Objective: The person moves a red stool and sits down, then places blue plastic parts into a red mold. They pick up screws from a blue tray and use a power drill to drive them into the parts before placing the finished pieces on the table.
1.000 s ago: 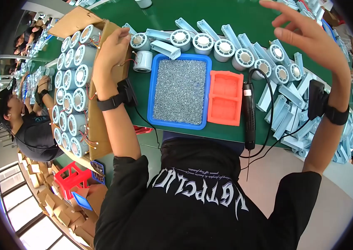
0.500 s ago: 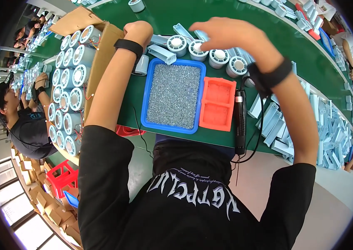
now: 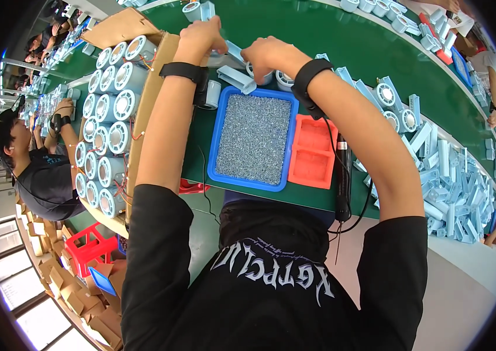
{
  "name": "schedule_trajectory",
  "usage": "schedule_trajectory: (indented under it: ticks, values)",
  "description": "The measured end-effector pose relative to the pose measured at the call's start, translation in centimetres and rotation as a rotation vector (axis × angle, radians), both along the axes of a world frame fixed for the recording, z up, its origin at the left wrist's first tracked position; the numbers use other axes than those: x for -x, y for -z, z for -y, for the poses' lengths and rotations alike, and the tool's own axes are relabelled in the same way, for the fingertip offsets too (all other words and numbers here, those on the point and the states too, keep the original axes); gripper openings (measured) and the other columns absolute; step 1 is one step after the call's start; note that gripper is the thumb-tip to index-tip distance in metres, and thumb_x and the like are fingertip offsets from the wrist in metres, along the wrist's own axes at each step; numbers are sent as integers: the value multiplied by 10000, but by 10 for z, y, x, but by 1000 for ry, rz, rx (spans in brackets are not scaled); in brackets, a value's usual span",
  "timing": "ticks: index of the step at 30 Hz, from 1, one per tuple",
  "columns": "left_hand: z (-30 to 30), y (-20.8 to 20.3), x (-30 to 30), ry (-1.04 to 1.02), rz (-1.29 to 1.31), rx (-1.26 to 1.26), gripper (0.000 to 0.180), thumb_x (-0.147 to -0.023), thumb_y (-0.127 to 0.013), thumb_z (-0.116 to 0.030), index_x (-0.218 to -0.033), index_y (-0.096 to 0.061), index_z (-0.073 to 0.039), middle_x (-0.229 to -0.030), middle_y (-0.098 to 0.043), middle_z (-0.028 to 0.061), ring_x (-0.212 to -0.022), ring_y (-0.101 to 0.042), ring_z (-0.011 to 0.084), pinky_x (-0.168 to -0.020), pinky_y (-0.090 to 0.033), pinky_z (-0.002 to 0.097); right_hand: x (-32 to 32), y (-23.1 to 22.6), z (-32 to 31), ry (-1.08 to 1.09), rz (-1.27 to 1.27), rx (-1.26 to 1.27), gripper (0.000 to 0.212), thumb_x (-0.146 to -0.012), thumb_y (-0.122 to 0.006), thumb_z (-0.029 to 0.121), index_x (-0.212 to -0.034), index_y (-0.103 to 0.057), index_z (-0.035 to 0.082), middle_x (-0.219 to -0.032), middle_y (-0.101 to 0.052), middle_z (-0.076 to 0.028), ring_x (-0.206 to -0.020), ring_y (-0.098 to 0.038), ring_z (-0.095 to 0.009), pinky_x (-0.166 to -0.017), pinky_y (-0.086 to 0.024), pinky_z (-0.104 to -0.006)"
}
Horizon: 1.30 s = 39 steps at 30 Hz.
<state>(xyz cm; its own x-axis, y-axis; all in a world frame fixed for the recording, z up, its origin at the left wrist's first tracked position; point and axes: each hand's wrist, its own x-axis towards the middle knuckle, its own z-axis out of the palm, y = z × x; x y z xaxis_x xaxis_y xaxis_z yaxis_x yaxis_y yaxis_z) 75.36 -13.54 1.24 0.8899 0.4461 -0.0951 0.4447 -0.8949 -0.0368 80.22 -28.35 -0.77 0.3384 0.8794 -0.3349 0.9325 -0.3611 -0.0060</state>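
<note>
My left hand (image 3: 200, 40) is closed near the far edge of the work area, with a light blue plastic handle piece (image 3: 207, 10) rising from its fingertips beside a lone round housing (image 3: 191, 8). My right hand (image 3: 272, 57) curls its fingers and thumb over a light blue round housing (image 3: 262, 76) in the row behind the tray; the hand partly covers it. Between my hands lies another handle piece (image 3: 234, 51), and an open, channel-shaped one (image 3: 237, 79) leans toward the tray. A housing on its side (image 3: 211, 94) sits below my left wrist.
A blue tray (image 3: 213, 146) of small metal screws stands before me, beside a red two-part bin (image 3: 312, 149) and a black electric screwdriver (image 3: 343, 181). Left is a cardboard box (image 3: 153, 96) of wired housings; right, a heap of light blue parts (image 3: 450, 187). A co-worker (image 3: 34, 169) sits left.
My left hand has moved up and away, and a handle piece now shows at its fingers. My right hand has come left and down, over a housing. The view has shifted slightly.
</note>
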Motion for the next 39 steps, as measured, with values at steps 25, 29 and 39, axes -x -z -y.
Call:
schedule_trajectory:
  ticks: [25, 29, 39]
  values:
    - [202, 42, 173, 1036, 785, 944, 163, -654, -698, -28, -782, -614, -83, -1120, -504, 114, -1061, -494, 325, -881, -414, 433, 115, -7, 201, 623, 156, -593, 494, -684, -717, 324, -919, -495, -49, -819, -509, -189, -763, -531, -354, -669, -459, -403]
    - [192, 61, 176, 973, 634, 902, 207, -597, -724, 16, -740, -624, -95, -1153, -510, 123, -1117, -484, 353, -938, -387, 472, 116, 16, 195, 575, 91, -691, 403, -722, -698, 248, -941, -505, -30, -855, -496, -184, -800, -523, -342, -685, -455, -394]
    - [212, 84, 170, 775, 713, 1218, 534, -619, -687, 62, -1070, -441, -86, -1154, -495, 118, -1101, -481, 354, -907, -409, 430, 109, 14, 213, 462, -299, -806, 399, -729, -666, 140, -1110, -550, 122, -1107, -485, -190, -920, -505, -316, -789, -439, -353]
